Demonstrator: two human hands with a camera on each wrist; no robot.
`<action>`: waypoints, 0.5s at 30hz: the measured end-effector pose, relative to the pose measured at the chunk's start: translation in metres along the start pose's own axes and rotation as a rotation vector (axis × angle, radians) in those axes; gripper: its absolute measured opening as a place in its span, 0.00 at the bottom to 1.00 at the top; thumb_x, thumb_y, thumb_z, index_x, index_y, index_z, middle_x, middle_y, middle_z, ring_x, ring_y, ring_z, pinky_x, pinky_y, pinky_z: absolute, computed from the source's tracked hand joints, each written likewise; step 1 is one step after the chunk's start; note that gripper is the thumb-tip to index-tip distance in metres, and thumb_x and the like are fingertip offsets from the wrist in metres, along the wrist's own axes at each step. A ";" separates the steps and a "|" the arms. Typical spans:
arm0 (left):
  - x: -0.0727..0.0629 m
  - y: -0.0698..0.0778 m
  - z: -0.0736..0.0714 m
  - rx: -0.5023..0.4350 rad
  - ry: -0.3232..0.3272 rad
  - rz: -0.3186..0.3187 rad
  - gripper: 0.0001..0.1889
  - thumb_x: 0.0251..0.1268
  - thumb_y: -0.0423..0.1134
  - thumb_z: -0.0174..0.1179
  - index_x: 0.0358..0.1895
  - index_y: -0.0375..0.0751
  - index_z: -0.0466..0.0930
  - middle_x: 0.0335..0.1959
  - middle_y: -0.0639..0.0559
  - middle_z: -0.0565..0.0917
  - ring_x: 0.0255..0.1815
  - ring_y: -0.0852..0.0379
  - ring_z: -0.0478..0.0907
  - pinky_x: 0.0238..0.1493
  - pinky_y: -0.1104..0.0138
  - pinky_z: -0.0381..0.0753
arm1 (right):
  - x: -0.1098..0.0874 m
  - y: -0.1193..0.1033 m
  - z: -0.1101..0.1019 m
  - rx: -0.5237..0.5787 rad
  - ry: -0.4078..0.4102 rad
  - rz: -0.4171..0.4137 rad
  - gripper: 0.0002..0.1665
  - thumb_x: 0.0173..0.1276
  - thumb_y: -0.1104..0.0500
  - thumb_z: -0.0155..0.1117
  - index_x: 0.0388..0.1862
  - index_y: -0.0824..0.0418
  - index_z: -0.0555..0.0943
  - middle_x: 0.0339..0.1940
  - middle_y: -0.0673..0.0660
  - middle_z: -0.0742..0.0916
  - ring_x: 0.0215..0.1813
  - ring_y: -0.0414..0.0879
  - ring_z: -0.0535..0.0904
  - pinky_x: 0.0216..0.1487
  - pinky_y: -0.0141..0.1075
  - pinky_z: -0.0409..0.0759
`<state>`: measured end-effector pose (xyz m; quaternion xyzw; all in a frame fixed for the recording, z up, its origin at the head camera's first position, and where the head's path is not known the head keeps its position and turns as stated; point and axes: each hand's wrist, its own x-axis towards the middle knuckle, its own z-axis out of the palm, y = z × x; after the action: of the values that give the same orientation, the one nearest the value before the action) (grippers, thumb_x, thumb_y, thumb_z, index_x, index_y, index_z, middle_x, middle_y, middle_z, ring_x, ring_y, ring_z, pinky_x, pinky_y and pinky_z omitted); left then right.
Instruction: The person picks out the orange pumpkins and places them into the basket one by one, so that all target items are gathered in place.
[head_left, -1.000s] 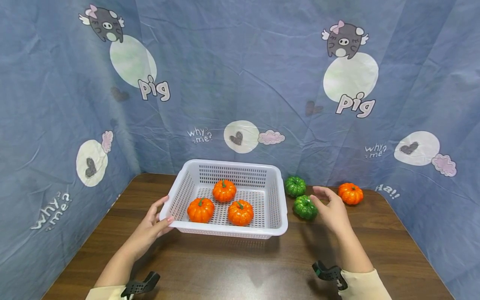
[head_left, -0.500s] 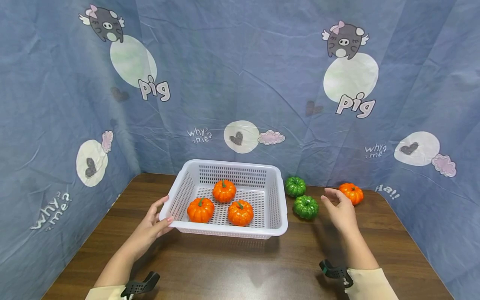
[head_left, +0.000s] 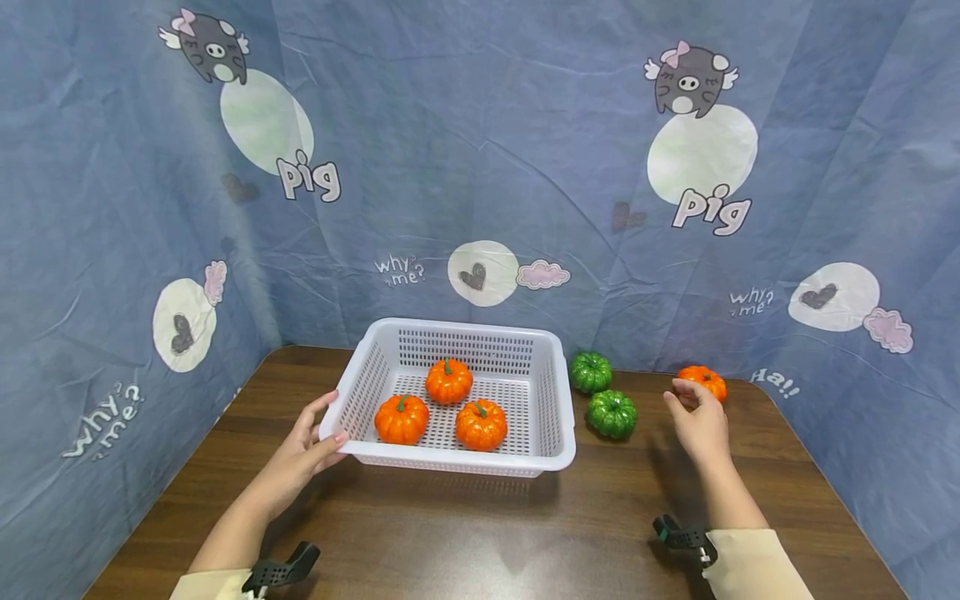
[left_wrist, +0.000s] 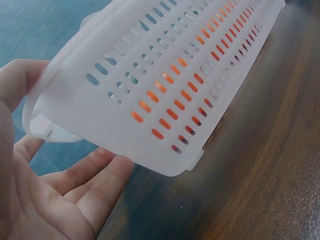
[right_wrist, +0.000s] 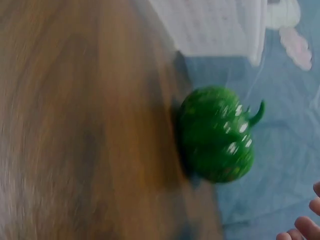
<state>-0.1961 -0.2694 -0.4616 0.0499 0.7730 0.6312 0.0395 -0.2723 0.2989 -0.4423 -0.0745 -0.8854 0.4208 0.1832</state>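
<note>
My left hand [head_left: 296,458] grips the left end of a white plastic basket [head_left: 450,457], thumb over the rim and fingers below, as the left wrist view also shows on the basket wall [left_wrist: 75,107]. Three small orange pumpkins [head_left: 401,420] with green stems lie inside it. At the right, my right hand [head_left: 703,425] holds nothing; its fingers are loosely bent. It overlaps the lower part of a fourth orange pumpkin [head_left: 707,381] in the head view. In the right wrist view a green pumpkin [right_wrist: 215,142] lies beyond the fingertips [right_wrist: 306,226].
Two green pumpkins, a rear one [head_left: 591,372] and a front one [head_left: 612,414], stand just right of the basket. The brown wooden table [head_left: 480,533] ends at a blue patterned cloth [head_left: 480,200] behind and on both sides.
My right hand has moved right, away from the front green pumpkin and over to the orange one at the far right. My left hand and the basket have stayed put.
</note>
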 end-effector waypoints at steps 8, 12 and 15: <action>0.000 -0.001 0.000 -0.011 -0.008 0.001 0.39 0.76 0.39 0.56 0.80 0.51 0.40 0.70 0.28 0.61 0.56 0.56 0.77 0.57 0.65 0.80 | 0.009 0.022 -0.001 -0.021 0.026 0.032 0.22 0.74 0.58 0.60 0.62 0.70 0.76 0.58 0.73 0.81 0.58 0.65 0.79 0.57 0.55 0.75; 0.001 -0.001 0.000 -0.004 -0.006 0.001 0.39 0.76 0.39 0.56 0.80 0.52 0.40 0.70 0.28 0.61 0.56 0.54 0.76 0.58 0.63 0.80 | 0.016 0.029 -0.003 -0.039 0.056 0.027 0.23 0.74 0.59 0.60 0.62 0.70 0.77 0.58 0.73 0.81 0.57 0.65 0.80 0.56 0.53 0.75; 0.000 0.000 -0.001 0.005 -0.004 0.001 0.39 0.75 0.39 0.56 0.80 0.52 0.40 0.70 0.29 0.62 0.57 0.52 0.76 0.58 0.63 0.80 | 0.020 0.034 -0.004 -0.048 0.076 0.037 0.23 0.73 0.59 0.60 0.62 0.71 0.77 0.58 0.73 0.81 0.57 0.65 0.80 0.57 0.53 0.75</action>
<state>-0.1966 -0.2700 -0.4617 0.0517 0.7744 0.6293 0.0407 -0.2901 0.3294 -0.4610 -0.1112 -0.8861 0.3995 0.2068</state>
